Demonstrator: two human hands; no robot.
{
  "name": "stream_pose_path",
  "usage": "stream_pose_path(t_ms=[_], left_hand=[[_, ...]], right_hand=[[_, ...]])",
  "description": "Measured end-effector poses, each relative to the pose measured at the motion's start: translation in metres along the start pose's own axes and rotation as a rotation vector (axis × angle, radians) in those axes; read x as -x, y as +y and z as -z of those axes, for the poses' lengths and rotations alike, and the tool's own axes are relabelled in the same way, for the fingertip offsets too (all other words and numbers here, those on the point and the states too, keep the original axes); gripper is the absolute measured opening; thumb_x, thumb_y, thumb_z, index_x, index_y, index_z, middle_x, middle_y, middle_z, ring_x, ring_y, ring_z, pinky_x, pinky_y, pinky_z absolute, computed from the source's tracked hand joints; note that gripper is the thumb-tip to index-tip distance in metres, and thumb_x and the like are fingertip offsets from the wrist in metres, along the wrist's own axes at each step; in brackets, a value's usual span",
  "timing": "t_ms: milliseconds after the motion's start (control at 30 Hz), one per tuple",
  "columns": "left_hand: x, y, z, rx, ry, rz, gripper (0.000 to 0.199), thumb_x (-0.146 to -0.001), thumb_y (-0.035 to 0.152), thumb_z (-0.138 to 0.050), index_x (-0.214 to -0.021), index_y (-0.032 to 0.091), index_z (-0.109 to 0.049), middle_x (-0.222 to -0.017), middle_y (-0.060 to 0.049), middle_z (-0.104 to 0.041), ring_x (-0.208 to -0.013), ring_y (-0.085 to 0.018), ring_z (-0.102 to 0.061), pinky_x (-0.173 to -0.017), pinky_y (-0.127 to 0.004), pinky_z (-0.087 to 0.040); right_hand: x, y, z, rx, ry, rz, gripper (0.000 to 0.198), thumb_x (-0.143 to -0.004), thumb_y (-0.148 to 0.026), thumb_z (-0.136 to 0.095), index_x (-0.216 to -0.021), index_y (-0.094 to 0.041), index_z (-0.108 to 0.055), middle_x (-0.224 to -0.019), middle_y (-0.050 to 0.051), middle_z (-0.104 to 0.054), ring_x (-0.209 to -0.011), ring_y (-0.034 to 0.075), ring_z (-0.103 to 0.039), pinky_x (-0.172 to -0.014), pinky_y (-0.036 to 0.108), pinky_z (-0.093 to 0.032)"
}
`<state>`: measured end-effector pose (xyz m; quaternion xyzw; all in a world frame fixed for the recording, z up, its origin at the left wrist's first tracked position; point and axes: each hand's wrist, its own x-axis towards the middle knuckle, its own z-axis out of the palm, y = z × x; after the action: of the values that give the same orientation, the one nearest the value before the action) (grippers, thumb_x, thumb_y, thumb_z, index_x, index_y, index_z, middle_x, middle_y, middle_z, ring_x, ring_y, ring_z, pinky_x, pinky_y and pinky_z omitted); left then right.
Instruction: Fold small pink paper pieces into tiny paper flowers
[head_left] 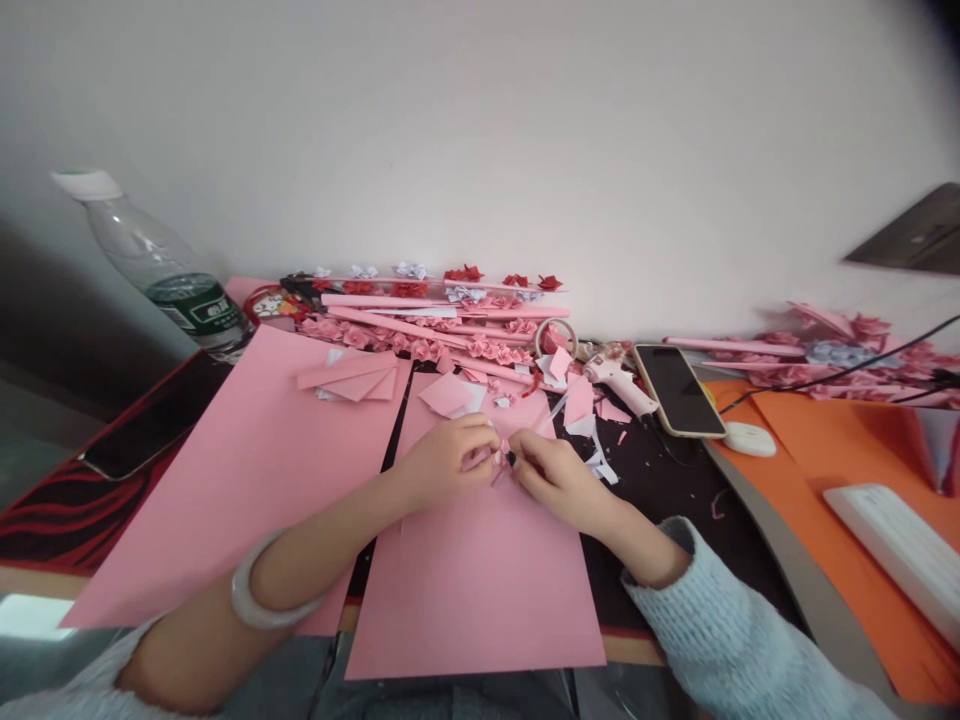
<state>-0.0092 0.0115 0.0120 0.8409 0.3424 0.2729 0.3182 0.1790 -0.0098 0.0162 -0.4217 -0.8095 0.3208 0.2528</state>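
My left hand (450, 460) and my right hand (559, 475) meet over a pink sheet of paper (480, 590). Between their fingertips is a small folded piece of pink paper (500, 456), mostly covered by the fingers. Both hands are closed in a pinch on it. A small dark spot shows at the right fingertips; I cannot tell what it is. Just beyond the hands lie cut pink squares (445, 394) and white paper scraps (592, 450). A larger pink sheet (277, 480) is spread on the left, with a stack of cut pink pieces (352, 376) on it.
Rolled pink paper sticks and pink paper flowers (427, 350) lie along the wall. A tape roll (556, 340), a pink glue gun (621, 384) and a phone (681, 390) are right of centre. A water bottle (161, 265) leans at left; orange paper (825, 470) covers the right.
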Motion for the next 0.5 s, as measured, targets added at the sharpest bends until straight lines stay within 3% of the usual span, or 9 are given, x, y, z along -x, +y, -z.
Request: stream_pose_path(t_ms=[100, 267, 500], left_hand=[[0.0008, -0.0003, -0.0010, 0.099, -0.076, 0.093, 0.011, -0.077, 0.014, -0.045, -0.067, 0.016, -0.048, -0.059, 0.004, -0.038, -0.056, -0.010, -0.036, -0.053, -0.022, -0.030], [-0.0009, 0.0003, -0.0013, 0.309, -0.135, 0.219, 0.013, -0.080, 0.021, -0.044, -0.068, 0.016, -0.047, -0.061, 0.003, -0.044, -0.057, -0.009, -0.039, -0.051, -0.021, -0.030], [-0.0025, 0.0044, 0.0033, 0.528, -0.177, 0.289, 0.020, -0.084, 0.030, -0.043, -0.074, 0.015, -0.052, -0.065, 0.003, -0.046, -0.050, -0.006, -0.036, -0.046, -0.019, -0.029]], right_hand=[[-0.0006, 0.0013, 0.0004, -0.061, -0.020, -0.016, 0.015, -0.080, -0.010, -0.039, -0.069, -0.019, -0.036, -0.059, -0.006, -0.037, -0.053, 0.009, -0.036, -0.052, 0.021, -0.028], [-0.0007, 0.0010, 0.0017, -0.301, -0.076, -0.100, 0.013, -0.079, -0.008, -0.038, -0.073, -0.018, -0.043, -0.059, -0.006, -0.042, -0.050, 0.007, -0.038, -0.049, 0.020, -0.030], [-0.0010, 0.0022, 0.0014, -0.725, -0.141, -0.143, 0.010, -0.085, -0.023, -0.044, -0.079, -0.016, -0.047, -0.059, -0.005, -0.045, -0.043, 0.005, -0.036, -0.041, 0.019, -0.027]])
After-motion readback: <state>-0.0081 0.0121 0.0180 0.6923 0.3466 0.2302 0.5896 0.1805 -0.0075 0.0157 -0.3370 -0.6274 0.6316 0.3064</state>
